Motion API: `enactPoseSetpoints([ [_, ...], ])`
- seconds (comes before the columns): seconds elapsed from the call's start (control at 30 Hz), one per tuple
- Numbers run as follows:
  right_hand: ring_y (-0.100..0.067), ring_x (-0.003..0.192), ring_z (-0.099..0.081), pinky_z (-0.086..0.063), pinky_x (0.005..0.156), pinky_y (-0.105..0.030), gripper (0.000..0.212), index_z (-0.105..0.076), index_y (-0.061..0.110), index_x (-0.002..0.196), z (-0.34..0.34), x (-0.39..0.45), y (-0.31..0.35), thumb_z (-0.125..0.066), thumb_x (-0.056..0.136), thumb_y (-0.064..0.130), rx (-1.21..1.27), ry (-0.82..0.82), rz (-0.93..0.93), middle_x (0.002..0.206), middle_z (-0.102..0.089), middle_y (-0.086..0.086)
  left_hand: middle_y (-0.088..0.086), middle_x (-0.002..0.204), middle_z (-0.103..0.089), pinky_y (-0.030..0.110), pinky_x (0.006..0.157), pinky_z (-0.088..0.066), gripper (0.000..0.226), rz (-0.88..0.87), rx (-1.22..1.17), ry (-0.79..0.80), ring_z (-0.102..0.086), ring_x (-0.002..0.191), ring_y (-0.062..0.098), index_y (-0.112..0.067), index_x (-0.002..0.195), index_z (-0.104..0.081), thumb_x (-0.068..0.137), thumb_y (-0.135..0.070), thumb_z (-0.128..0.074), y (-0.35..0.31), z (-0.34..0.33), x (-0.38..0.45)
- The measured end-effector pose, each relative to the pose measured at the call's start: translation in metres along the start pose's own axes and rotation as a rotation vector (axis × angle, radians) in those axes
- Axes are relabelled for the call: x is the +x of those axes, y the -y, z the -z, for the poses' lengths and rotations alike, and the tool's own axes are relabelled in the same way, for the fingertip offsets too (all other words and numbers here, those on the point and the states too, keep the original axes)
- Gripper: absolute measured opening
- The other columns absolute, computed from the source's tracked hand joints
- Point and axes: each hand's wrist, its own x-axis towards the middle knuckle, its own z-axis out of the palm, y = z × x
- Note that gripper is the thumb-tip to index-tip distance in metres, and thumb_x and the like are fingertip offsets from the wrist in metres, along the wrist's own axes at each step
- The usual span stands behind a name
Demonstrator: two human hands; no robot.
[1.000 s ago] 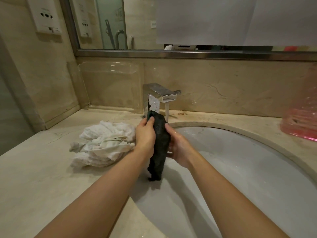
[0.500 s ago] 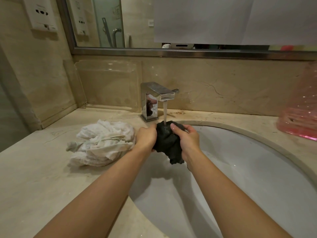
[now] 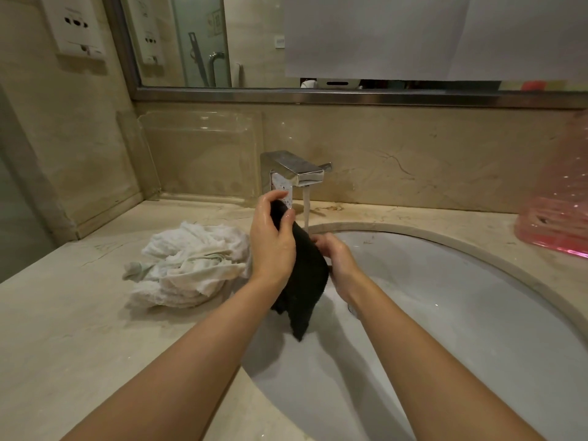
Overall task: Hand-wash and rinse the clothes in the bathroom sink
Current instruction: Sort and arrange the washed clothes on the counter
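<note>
A wet black cloth (image 3: 307,281) hangs stretched over the left side of the white sink (image 3: 461,329). My left hand (image 3: 273,240) grips its top end just below the chrome faucet (image 3: 294,171). My right hand (image 3: 334,254) holds the cloth's right edge lower down, its fingers partly hidden behind the fabric. Water runs from the faucet in a thin stream just behind the cloth. A crumpled white garment (image 3: 187,265) lies on the counter left of the sink.
The beige marble counter (image 3: 79,329) runs around the sink. A pink plastic basket (image 3: 556,211) stands at the right edge. A clear acrylic tray (image 3: 200,154) leans against the back wall, under a mirror (image 3: 350,39).
The black cloth was bunched between both hands under the stream; now my left hand has lifted its top end and the cloth hangs pulled out long again.
</note>
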Motion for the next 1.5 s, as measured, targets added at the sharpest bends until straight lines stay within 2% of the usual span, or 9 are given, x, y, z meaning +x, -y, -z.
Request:
enactPoseSetpoints([
  [0.07,-0.017,0.123,-0.042,-0.026,0.104,-0.035,0.025,-0.061,0.020,0.096,0.001,-0.003,-0.001,-0.038,0.101,0.027,-0.067,0.041,0.048,0.121,-0.053,0.000,-0.017,0.109,-0.055,0.026,0.103,-0.043,0.025,0.045,-0.055,-0.055,-0.052,0.114,0.005,-0.024,0.116,-0.053,0.096,-0.009,-0.054,-0.001,0.001,0.003],
  [0.27,-0.023,0.132,-0.043,-0.029,0.111,-0.038,0.044,-0.051,0.013,0.137,0.012,-0.005,-0.012,-0.056,0.096,0.030,-0.239,0.158,-0.022,0.138,-0.053,-0.004,-0.018,0.103,-0.055,0.029,0.101,-0.046,0.023,0.069,-0.130,-0.169,-0.055,0.107,0.006,-0.027,0.109,-0.053,0.095,-0.009,-0.057,0.000,0.003,0.006],
  [0.47,-0.017,0.100,-0.063,-0.047,0.079,-0.024,0.020,-0.068,0.018,0.111,0.009,0.008,-0.008,-0.064,0.092,0.021,-0.240,-0.387,0.198,0.100,-0.068,0.003,-0.012,0.116,-0.057,0.035,0.103,-0.048,0.039,0.097,-0.163,-0.156,-0.055,0.114,0.008,-0.039,0.106,-0.050,0.091,-0.005,-0.061,0.002,0.003,0.007],
  [0.6,-0.022,0.111,-0.058,-0.051,0.088,-0.033,0.049,-0.047,0.023,0.130,0.005,0.011,-0.007,-0.070,0.087,0.021,-0.413,-0.464,0.148,0.123,-0.059,-0.002,-0.013,0.111,-0.059,0.038,0.097,-0.053,0.036,0.121,-0.206,-0.113,-0.058,0.105,0.004,-0.033,0.108,-0.054,0.093,-0.001,-0.053,0.002,0.003,0.006],
  [0.7,-0.015,0.083,-0.058,-0.050,0.067,-0.029,0.026,-0.051,0.021,0.093,0.000,0.005,-0.008,-0.069,0.086,0.038,-0.557,-0.482,0.276,0.092,-0.059,0.003,-0.005,0.106,-0.063,0.045,0.091,-0.055,0.016,0.147,-0.330,-0.021,-0.061,0.102,0.012,-0.029,0.103,-0.059,0.093,-0.021,-0.051,-0.002,0.001,0.003],
  [0.83,-0.011,0.072,-0.059,-0.050,0.064,-0.030,0.039,-0.059,0.024,0.078,-0.006,0.003,-0.005,-0.067,0.076,0.061,-0.609,-0.323,0.224,0.076,-0.063,0.008,0.007,0.116,-0.059,0.043,0.088,-0.056,0.030,0.144,-0.415,0.064,-0.059,0.107,0.017,-0.023,0.107,-0.061,0.090,-0.039,-0.042,-0.004,0.002,0.000],
  [1.13,-0.019,0.080,-0.064,-0.057,0.073,-0.037,0.018,-0.065,0.020,0.105,0.007,0.017,-0.018,-0.050,0.098,0.019,-0.525,-0.349,0.046,0.093,-0.067,-0.001,0.000,0.109,-0.062,0.052,0.098,-0.048,0.042,0.054,-0.296,0.039,-0.059,0.107,0.019,-0.029,0.107,-0.059,0.083,-0.060,-0.043,-0.002,0.000,-0.001],
  [1.3,-0.005,0.084,-0.052,-0.038,0.062,-0.010,0.030,-0.067,0.020,0.109,0.016,0.013,-0.007,-0.040,0.101,0.008,-0.229,-0.611,0.254,0.097,-0.059,0.009,-0.005,0.115,-0.060,0.048,0.100,-0.047,0.031,0.127,-0.245,-0.005,-0.057,0.112,0.016,-0.033,0.111,-0.058,0.089,-0.042,-0.038,-0.001,0.001,0.001],
  [1.5,-0.009,0.086,-0.053,-0.039,0.069,-0.013,0.026,-0.067,0.014,0.111,0.019,0.013,-0.003,-0.044,0.101,0.008,-0.139,-0.746,0.302,0.100,-0.064,0.004,0.000,0.129,-0.055,0.045,0.101,-0.048,0.046,0.199,-0.015,0.060,-0.052,0.119,0.019,-0.029,0.131,-0.051,0.092,-0.005,-0.042,0.011,0.000,0.005],
])
